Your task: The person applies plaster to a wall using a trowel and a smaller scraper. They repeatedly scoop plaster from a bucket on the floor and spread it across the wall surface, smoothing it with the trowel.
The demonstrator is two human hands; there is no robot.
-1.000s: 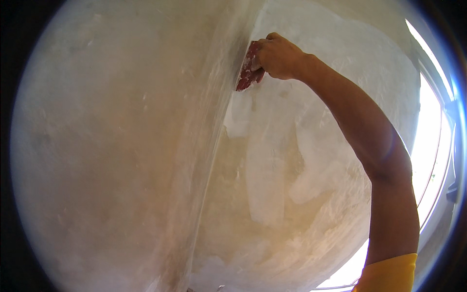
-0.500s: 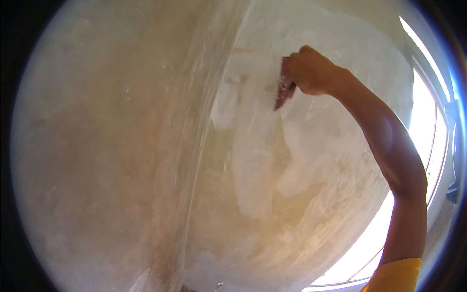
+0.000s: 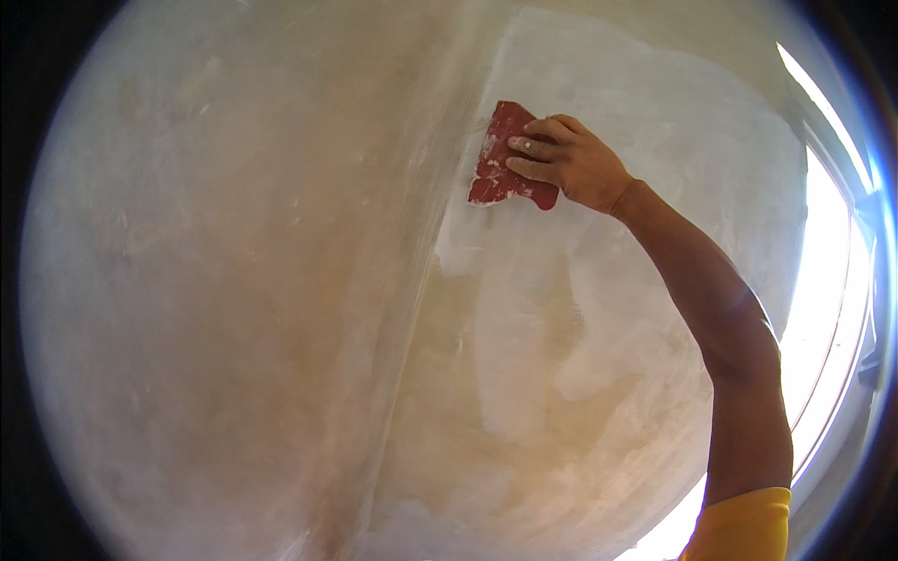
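Far left: a broad plastered wall face (image 3: 206, 280), beige and mottled, smudged with pale streaks. Next, near the middle, the inside corner (image 3: 412, 309) where two wall faces meet — a pale, slightly rough seam running from the top edge down to the bottom edge, bending with the lens. Just right of that seam, high up: a red flat scraper (image 3: 503, 155), flecked with white filler, blade laid flat against the right-hand wall face (image 3: 561, 421), lower edge resting at the top of a whiter, freshly smeared patch (image 3: 468, 245). Immediately right of the scraper, the right hand (image 3: 566, 161) — closed on the tool, fingers (image 3: 531, 148) spread over its face and pressing it to the plaster, white filler on the fingertips. Further right, the bare forearm sloping down toward the lower right, ending in a yellow sleeve (image 3: 744, 525) at the bottom edge. More whitish swipes on the wall below and beside the arm. Far right: a bright, overexposed window (image 3: 828, 309) with a pale frame curving along the rim. No left hand anywhere in view.
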